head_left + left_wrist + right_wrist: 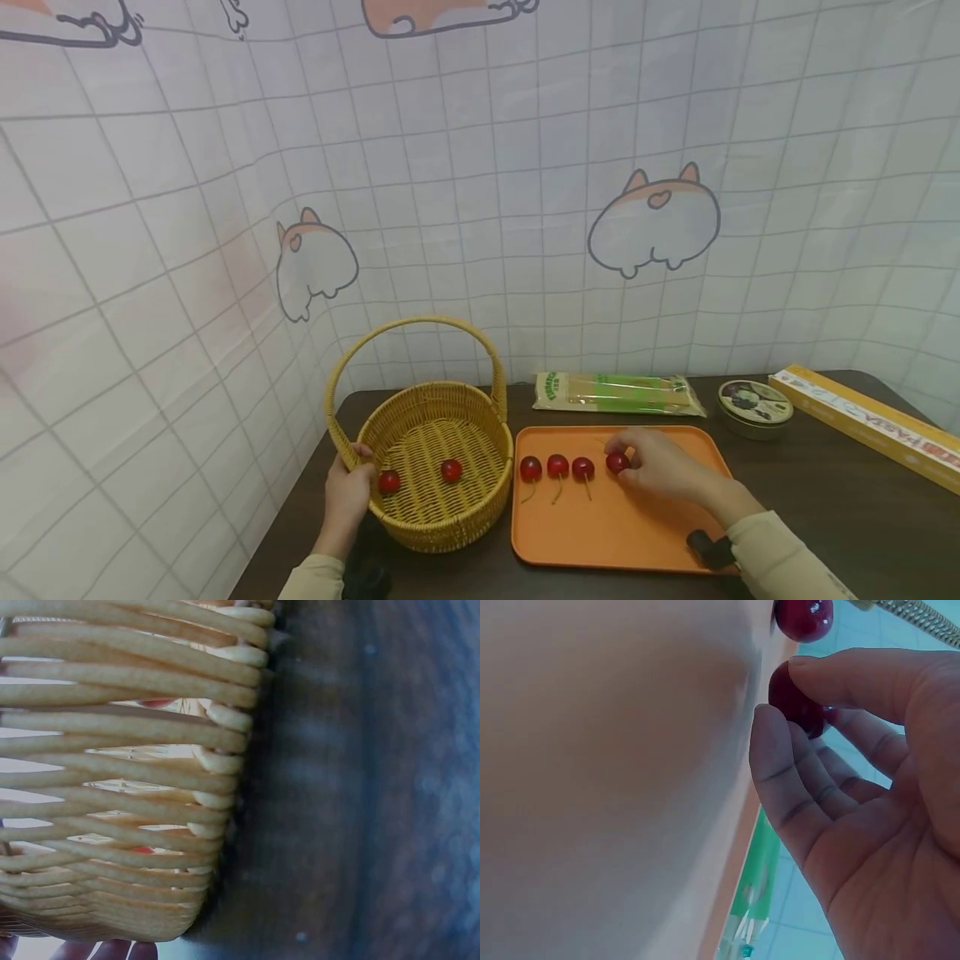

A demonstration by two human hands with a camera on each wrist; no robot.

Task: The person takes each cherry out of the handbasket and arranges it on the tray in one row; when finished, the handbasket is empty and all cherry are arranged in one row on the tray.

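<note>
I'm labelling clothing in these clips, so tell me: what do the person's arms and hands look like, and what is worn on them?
Both hands are bare: no gloves, and no rings that I can make out. The left hand and right hand come out of long, pale beige sleeves with plain cuffs. A small black device sits at the right wrist, and another dark one by the left forearm.

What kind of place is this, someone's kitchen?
Probably a staged tabletop set rather than a real kitchen: a dark brown table screened by a white gridded cartoon-animal backdrop cloth, with food props such as a woven yellow wicker basket and a flat orange plastic tray.
</note>
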